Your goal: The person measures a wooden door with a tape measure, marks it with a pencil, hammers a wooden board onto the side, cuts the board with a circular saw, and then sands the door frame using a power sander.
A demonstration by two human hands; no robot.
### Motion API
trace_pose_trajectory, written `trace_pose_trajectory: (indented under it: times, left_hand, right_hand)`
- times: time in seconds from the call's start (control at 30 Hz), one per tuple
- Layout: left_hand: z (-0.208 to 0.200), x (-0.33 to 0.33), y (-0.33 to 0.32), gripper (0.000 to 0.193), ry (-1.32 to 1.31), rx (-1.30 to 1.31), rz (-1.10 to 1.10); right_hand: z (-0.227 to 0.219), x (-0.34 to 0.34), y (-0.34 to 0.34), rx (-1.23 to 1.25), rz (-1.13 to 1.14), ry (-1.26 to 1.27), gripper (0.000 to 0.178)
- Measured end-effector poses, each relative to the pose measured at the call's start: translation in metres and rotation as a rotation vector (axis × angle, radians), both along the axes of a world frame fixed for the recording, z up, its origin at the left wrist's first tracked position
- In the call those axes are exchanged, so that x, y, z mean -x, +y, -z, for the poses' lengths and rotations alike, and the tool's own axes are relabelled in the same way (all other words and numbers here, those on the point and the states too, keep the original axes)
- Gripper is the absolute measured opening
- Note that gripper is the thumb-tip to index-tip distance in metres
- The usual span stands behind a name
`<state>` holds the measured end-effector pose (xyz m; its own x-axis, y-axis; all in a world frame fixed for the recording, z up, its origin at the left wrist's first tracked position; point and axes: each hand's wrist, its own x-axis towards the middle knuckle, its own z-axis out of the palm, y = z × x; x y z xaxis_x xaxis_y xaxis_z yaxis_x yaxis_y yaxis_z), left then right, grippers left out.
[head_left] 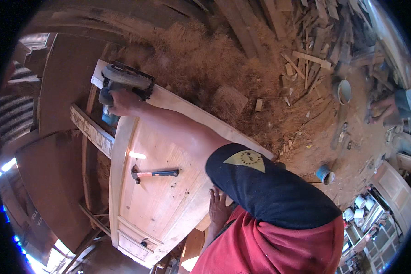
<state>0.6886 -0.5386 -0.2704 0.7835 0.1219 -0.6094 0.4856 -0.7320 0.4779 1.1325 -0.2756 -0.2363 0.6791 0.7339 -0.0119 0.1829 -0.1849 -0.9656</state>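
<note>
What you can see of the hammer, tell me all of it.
The hammer lies on its side on the pale wooden panel, head to the picture's left, grip to the right. The head looks like dark metal; its upper end may be a claw, but is too small to tell. The shaft is pinkish orange, the grip black with an orange patch. Nothing but the panel is seen touching it.

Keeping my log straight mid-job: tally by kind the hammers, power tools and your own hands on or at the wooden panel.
Hammer: 1
Power tool: 1
Hands: 2 (right hand, left hand)
Total: 4
</note>
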Motion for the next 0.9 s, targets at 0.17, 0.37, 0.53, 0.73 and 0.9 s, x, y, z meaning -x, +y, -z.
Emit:
trace_pose_trajectory:
  times: [0.17,0.37,0.53,0.73,0.9]
  left_hand:
    - [-0.009,0.000,-0.012,0.098,-0.148,-0.142,-0.043]
    - [-0.016,-0.001,-0.023,0.101,-0.204,-0.187,-0.045]
    - [-0.003,0.010,-0.029,0.106,-0.154,-0.332,-0.012]
    - [-0.002,-0.012,-0.060,0.122,-0.217,-0.429,-0.048]
    - [0.004,-0.044,-0.095,0.120,-0.047,-0.542,-0.018]
  right_hand:
    - [-0.033,0.073,-0.105,-0.228,0.127,-0.092,0.049]
    - [-0.050,0.097,-0.370,-0.098,0.298,-0.253,0.047]
    - [-0.030,0.145,-0.596,0.233,0.645,-0.419,0.038]
    - [-0.046,0.280,-0.815,0.701,1.091,-0.182,0.050]
    - [-0.048,0.411,-0.934,0.973,1.327,0.024,0.055]
